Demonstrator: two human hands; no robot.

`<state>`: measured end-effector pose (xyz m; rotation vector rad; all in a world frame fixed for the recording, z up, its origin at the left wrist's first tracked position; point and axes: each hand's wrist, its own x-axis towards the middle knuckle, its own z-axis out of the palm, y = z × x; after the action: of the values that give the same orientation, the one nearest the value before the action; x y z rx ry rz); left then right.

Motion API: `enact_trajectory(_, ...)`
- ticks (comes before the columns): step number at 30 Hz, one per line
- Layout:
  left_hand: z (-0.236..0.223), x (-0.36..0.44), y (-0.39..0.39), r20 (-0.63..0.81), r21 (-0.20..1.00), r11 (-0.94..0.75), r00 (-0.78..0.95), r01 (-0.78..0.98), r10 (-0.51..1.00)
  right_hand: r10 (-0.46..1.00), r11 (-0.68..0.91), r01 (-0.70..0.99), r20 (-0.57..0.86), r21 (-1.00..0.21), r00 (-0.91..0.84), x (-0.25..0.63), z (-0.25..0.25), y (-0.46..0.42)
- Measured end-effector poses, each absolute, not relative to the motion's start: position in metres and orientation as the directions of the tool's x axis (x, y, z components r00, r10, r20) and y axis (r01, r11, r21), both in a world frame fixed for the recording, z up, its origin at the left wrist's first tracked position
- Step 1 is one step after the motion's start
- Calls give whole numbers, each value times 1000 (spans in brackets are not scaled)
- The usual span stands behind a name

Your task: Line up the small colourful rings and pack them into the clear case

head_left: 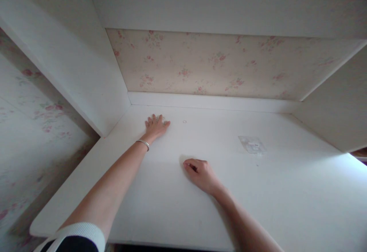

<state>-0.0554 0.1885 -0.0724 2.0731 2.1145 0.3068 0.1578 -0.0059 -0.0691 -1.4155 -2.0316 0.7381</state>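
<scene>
My left hand (157,127) reaches towards the back of the white desk (160,206), fingers spread, palm down. Close to its thumb and fingers is something small and pale, too faint to make out. A bracelet (143,144) circles that wrist. Just right of the left hand, a tiny ring (184,121) lies on the desktop. My right hand (202,173) rests nearer to me with its fingers curled and closed. Whether anything is inside it is hidden. Beyond it to the right lies a clear plastic bag (252,145), flat on the surface.
A white side panel (77,61) rises on the left and another panel (338,99) on the right. A low ledge (212,102) runs along the back under floral wallpaper (200,65). Overhead hangs a white shelf (223,13). The desk's rounded corner (36,225) is at front left.
</scene>
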Motion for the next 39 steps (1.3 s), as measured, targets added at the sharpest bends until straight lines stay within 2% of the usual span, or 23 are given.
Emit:
enact_trajectory(5, -78, -31, 214, -22, 227, -64, 70, 972, 997, 940, 305, 666, 101, -680, -327, 158, -65, -6)
enact_trajectory(12, -83, 16, 210, 15, 223, -376, 383, 899, 924, 935, 317, 684, 96, -657, -340, 159, -64, -7)
enact_trajectory(16, -81, 33, 201, 11, 226, -496, 507, 839, 862, 935, 319, 692, 97, -647, -341, 159, -64, -7)
enact_trajectory(24, -73, 28, 141, -42, 243, -691, 720, 680, 693, 924, 355, 694, 122, -626, -363, 159, -62, -9)
enact_trajectory(29, -66, 13, 101, -26, 266, -754, 786, 601, 618, 919, 373, 719, 129, -586, -372, 158, -62, -10)
enact_trajectory(31, -62, 5, 105, 24, 260, -758, 781, 598, 625, 917, 377, 714, 130, -590, -377, 158, -61, -10)
enact_trajectory(34, -56, -14, 137, 125, 223, -670, 661, 708, 740, 917, 374, 706, 127, -602, -378, 159, -61, -11)
enact_trajectory(36, -55, -32, 167, 146, 209, -534, 514, 819, 845, 920, 366, 710, 121, -601, -372, 159, -61, -11)
enact_trajectory(38, -57, -53, 194, 89, 186, -341, 329, 922, 940, 922, 362, 714, 115, -600, -371, 159, -61, -11)
enact_trajectory(39, -59, -62, 204, 79, 182, -295, 286, 938, 955, 922, 360, 716, 113, -599, -370, 159, -62, -11)
